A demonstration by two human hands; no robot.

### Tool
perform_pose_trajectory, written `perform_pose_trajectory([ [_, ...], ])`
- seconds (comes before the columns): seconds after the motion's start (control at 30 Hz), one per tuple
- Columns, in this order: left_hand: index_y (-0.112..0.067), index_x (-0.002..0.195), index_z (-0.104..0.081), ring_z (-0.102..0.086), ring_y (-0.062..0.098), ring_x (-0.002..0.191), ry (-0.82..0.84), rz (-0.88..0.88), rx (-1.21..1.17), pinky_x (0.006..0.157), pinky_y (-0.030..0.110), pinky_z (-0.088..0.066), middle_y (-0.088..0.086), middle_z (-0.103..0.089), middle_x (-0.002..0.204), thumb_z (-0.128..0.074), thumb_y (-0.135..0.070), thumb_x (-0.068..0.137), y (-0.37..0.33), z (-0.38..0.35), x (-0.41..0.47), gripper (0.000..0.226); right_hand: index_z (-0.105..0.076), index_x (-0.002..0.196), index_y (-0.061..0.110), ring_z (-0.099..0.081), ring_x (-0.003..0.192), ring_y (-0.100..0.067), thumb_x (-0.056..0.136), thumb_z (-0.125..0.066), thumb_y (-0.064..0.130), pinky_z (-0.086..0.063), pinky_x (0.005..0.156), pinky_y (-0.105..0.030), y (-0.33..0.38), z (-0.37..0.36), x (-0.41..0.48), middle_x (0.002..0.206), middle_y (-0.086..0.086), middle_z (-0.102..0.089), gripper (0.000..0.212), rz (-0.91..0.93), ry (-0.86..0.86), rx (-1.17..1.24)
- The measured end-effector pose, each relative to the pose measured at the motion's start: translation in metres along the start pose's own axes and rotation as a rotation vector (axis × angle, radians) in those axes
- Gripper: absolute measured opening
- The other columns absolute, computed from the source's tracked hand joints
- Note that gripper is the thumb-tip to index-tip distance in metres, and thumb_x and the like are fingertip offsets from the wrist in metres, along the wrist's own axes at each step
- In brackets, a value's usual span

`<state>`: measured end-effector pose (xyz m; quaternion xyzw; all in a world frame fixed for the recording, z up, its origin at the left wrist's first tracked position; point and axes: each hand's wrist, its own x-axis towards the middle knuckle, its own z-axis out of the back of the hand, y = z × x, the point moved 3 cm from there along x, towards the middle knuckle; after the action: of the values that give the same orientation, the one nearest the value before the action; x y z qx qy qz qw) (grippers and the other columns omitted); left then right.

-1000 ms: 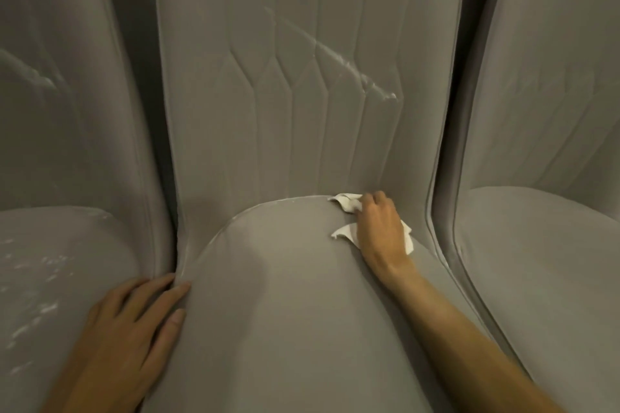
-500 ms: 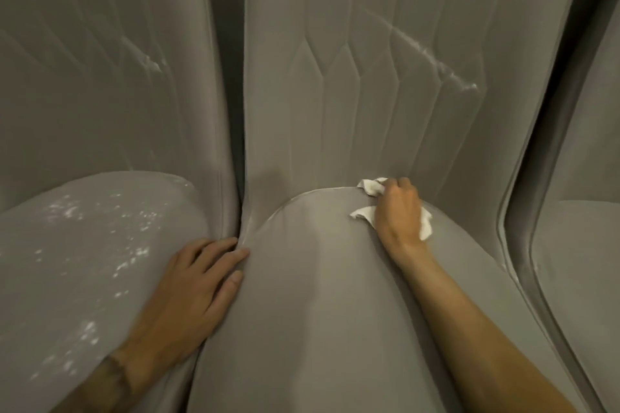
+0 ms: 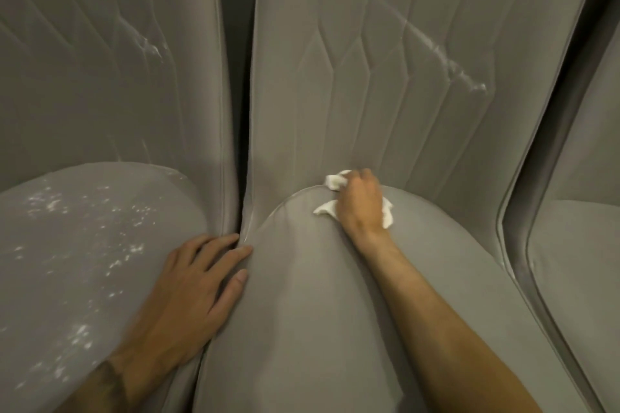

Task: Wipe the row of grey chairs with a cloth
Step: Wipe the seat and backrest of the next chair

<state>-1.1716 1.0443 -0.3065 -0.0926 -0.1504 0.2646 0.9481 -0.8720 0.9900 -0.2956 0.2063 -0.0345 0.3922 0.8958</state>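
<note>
We see 3 grey chairs in a row. Our right hand [image 3: 362,203] is curled over a white cloth [image 3: 335,182] and presses it down at the back of the middle chair [image 3: 302,312], right where the seat meets the backrest. The cloth is under our palm, and bits of it stick out past our fingers and on both sides. Our left hand [image 3: 188,288] lies flat and open, holding nothing, on the gap between the middle chair and the left chair [image 3: 84,245]. The left chair has white specks on its seat. The right chair [image 3: 577,261] is just beside us.
</note>
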Motion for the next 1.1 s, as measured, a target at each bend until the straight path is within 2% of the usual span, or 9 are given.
perform_pose_trajectory([
  [0.1, -0.026, 0.138, -0.066, -0.050, 0.025, 0.126, -0.004, -0.009, -0.005, 0.106, 0.044, -0.042, -0.005, -0.059, 0.144, -0.036, -0.048, 0.104, -0.001, 0.000, 0.001, 0.050, -0.067, 0.114, 0.025, -0.054, 0.118, -0.019, 0.088, -0.063, 0.018, -0.042, 0.088, -0.031, 0.020, -0.001, -0.002, 0.122, 0.002, -0.061, 0.028, 0.211, 0.114, 0.048],
  [0.23, -0.026, 0.138, -0.065, -0.050, 0.026, 0.126, -0.013, -0.016, 0.008, 0.104, 0.047, -0.045, -0.004, -0.059, 0.144, -0.036, -0.048, 0.103, 0.002, -0.002, 0.001, 0.050, -0.066, 0.113, 0.002, -0.056, 0.112, -0.036, 0.092, -0.049, 0.003, -0.041, 0.093, -0.041, -0.037, 0.023, 0.003, 0.116, -0.018, -0.059, 0.027, 0.090, 0.035, -0.015],
  [0.33, -0.025, 0.135, -0.067, -0.051, 0.027, 0.124, -0.038, -0.008, 0.011, 0.104, 0.046, -0.044, -0.004, -0.060, 0.142, -0.038, -0.048, 0.103, 0.001, -0.002, 0.001, 0.049, -0.065, 0.114, 0.001, -0.055, 0.111, -0.037, 0.092, -0.056, 0.009, -0.040, 0.094, -0.040, -0.057, 0.023, 0.002, 0.117, -0.018, -0.059, 0.024, -0.091, -0.033, -0.036],
  [0.43, -0.024, 0.135, -0.068, -0.052, 0.028, 0.123, -0.041, -0.008, 0.006, 0.104, 0.047, -0.045, -0.003, -0.061, 0.141, -0.038, -0.047, 0.103, -0.001, 0.000, 0.002, 0.049, -0.063, 0.125, 0.018, -0.051, 0.120, -0.025, 0.090, -0.068, 0.027, -0.035, 0.102, -0.029, -0.003, -0.001, 0.002, 0.128, -0.003, -0.059, 0.037, 0.044, 0.045, -0.049],
  [0.57, -0.024, 0.136, -0.067, -0.052, 0.028, 0.124, -0.038, -0.019, 0.008, 0.105, 0.047, -0.045, -0.003, -0.061, 0.141, -0.036, -0.047, 0.104, 0.000, -0.001, 0.002, 0.050, -0.067, 0.115, 0.019, -0.055, 0.118, -0.023, 0.090, -0.056, 0.012, -0.036, 0.094, -0.028, 0.031, -0.009, -0.005, 0.125, -0.002, -0.060, 0.029, 0.232, 0.117, 0.089],
  [0.7, -0.026, 0.136, -0.066, -0.051, 0.026, 0.125, -0.047, -0.024, 0.009, 0.105, 0.043, -0.042, -0.005, -0.059, 0.143, -0.037, -0.048, 0.104, 0.003, -0.002, 0.001, 0.049, -0.065, 0.108, 0.003, -0.057, 0.109, -0.036, 0.094, -0.047, 0.005, -0.042, 0.089, -0.040, -0.016, 0.005, 0.011, 0.115, -0.015, -0.059, 0.023, 0.057, 0.044, 0.005],
  [0.87, -0.027, 0.137, -0.065, -0.049, 0.024, 0.127, -0.042, -0.006, -0.004, 0.107, 0.041, -0.040, -0.006, -0.057, 0.145, -0.039, -0.048, 0.103, 0.002, -0.003, 0.001, 0.047, -0.071, 0.091, 0.027, -0.059, 0.108, -0.014, 0.074, -0.077, 0.024, -0.039, 0.079, -0.026, 0.052, -0.011, -0.026, 0.114, 0.007, -0.062, 0.019, 0.196, 0.099, 0.171],
  [0.97, -0.029, 0.138, -0.063, -0.048, 0.023, 0.127, -0.037, -0.015, 0.009, 0.107, 0.037, -0.036, -0.007, -0.056, 0.146, -0.038, -0.049, 0.104, 0.004, -0.003, 0.001, 0.047, -0.066, 0.089, 0.029, -0.059, 0.108, -0.008, 0.087, -0.050, 0.016, -0.042, 0.086, -0.022, 0.055, -0.006, -0.040, 0.115, 0.016, -0.059, 0.021, 0.336, 0.149, 0.276],
  [1.1, -0.030, 0.138, -0.062, -0.047, 0.022, 0.129, -0.041, -0.004, 0.012, 0.108, 0.036, -0.035, -0.007, -0.055, 0.146, -0.036, -0.048, 0.105, 0.004, -0.003, -0.001, 0.046, -0.072, 0.109, 0.029, -0.060, 0.115, -0.017, 0.090, -0.049, 0.011, -0.045, 0.099, -0.031, 0.027, 0.006, -0.006, 0.123, 0.007, -0.064, 0.034, 0.217, 0.203, 0.232],
])
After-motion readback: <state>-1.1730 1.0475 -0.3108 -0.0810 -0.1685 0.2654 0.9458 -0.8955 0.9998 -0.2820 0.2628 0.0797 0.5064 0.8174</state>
